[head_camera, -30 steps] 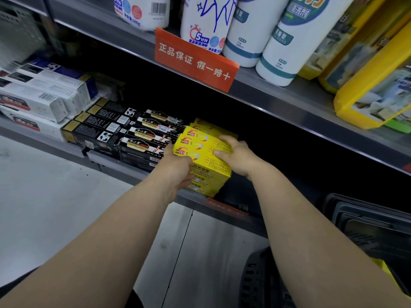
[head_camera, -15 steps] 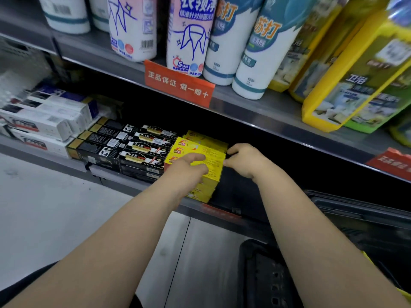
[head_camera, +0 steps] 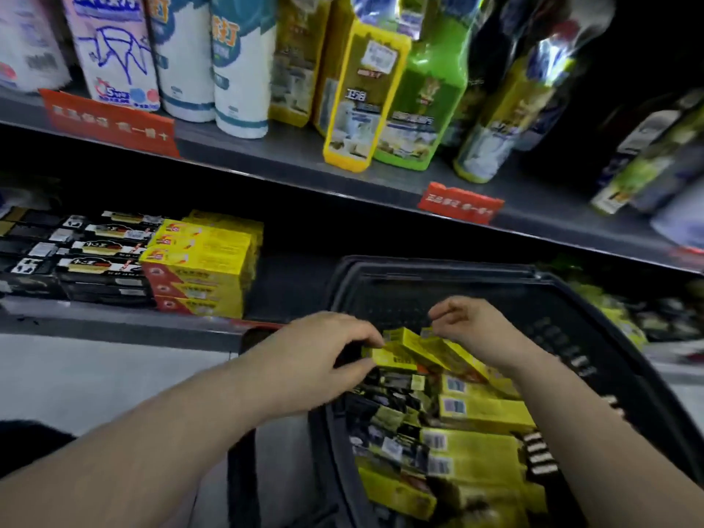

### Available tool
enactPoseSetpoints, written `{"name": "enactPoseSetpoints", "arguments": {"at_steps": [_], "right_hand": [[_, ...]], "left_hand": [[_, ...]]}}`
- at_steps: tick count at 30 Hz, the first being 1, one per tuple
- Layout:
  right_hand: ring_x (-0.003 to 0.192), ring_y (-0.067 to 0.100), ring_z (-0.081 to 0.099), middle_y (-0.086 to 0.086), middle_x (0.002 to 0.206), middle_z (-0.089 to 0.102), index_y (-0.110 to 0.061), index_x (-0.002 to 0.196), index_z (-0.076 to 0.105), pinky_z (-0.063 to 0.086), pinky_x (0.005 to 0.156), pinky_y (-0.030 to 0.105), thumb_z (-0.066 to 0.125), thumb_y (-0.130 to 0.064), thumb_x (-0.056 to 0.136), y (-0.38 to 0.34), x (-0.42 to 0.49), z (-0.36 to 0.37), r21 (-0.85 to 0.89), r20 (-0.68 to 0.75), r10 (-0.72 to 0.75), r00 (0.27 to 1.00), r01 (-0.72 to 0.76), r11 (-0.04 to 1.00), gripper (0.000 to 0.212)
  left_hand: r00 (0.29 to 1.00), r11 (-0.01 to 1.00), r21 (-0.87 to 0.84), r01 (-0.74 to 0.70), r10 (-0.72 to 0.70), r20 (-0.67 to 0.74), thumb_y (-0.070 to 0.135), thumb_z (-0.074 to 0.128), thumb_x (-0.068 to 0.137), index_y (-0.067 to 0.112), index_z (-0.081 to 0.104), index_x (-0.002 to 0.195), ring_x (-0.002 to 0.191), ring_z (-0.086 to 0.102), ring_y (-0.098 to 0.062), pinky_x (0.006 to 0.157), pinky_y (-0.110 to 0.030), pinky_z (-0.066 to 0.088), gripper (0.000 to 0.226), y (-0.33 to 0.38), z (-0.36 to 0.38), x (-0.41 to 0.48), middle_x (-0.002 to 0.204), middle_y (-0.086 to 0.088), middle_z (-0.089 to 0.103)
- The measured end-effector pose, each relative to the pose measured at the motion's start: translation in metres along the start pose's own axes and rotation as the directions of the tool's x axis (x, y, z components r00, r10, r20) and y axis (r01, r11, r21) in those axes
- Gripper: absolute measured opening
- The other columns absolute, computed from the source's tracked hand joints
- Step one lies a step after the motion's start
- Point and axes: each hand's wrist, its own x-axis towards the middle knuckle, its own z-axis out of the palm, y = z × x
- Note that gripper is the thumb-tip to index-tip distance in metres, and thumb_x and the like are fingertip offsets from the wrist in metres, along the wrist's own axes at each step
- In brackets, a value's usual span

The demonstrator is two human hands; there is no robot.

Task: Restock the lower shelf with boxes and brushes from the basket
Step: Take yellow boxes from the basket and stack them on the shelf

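Note:
A black basket (head_camera: 426,269) stands in front of the lower shelf (head_camera: 114,323), filled with yellow boxes (head_camera: 476,457) and dark packs (head_camera: 384,417). Both hands are over its far end. My left hand (head_camera: 320,362) pinches the near end of a tilted yellow box (head_camera: 404,352) between thumb and fingers. My right hand (head_camera: 470,331) hovers with curled fingers at the far end of the neighbouring tilted yellow box (head_camera: 457,356); blur hides whether it grips. A stack of yellow boxes (head_camera: 202,270) sits on the lower shelf beside rows of black boxes (head_camera: 95,261).
The upper shelf (head_camera: 304,161) carries white bottles (head_camera: 240,70), yellow and green packs (head_camera: 365,97) and red price tags (head_camera: 459,203). A bare stretch of lower shelf (head_camera: 289,287) lies between the yellow stack and the basket. More goods (head_camera: 624,310) sit right of the basket.
Both hands left the yellow stack on the lower shelf and moved down and right into the basket. My view swung right, bringing the basket's contents into sight.

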Motion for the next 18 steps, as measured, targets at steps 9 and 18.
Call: {"name": "enactPoseSetpoints", "arguments": {"at_steps": [9, 18], "right_hand": [[0.101, 0.03, 0.059, 0.012, 0.12, 0.058, -0.018, 0.132, 0.038, 0.052, 0.08, 0.039, 0.055, -0.03, 0.092, 0.083, 0.02, 0.023, -0.491, -0.08, 0.218, 0.973, -0.229, 0.84, 0.045], [0.081, 0.025, 0.067, 0.009, 0.086, 0.071, -0.016, 0.093, 0.063, 0.054, 0.074, 0.042, 0.065, -0.056, 0.074, -0.013, -0.043, -0.01, 0.069, -0.05, -0.145, 0.988, 0.148, 0.987, 0.044]], "left_hand": [[0.998, 0.999, -0.005, 0.042, -0.041, 0.053, 0.039, 0.049, 0.094, 0.037, 0.055, 0.118, 0.082, 0.048, 0.012, 0.063, -0.002, 0.035, 0.025, 0.023, 0.017, 0.019, 0.109, 0.025, 0.057], [0.926, 0.764, -0.523, 0.377, -0.314, 0.208, 0.052, 0.055, 0.085, 0.022, 0.02, 0.147, 0.114, 0.052, -0.005, 0.087, -0.02, 0.041, 0.078, 0.039, 0.034, 0.033, 0.138, 0.009, 0.045]]}}
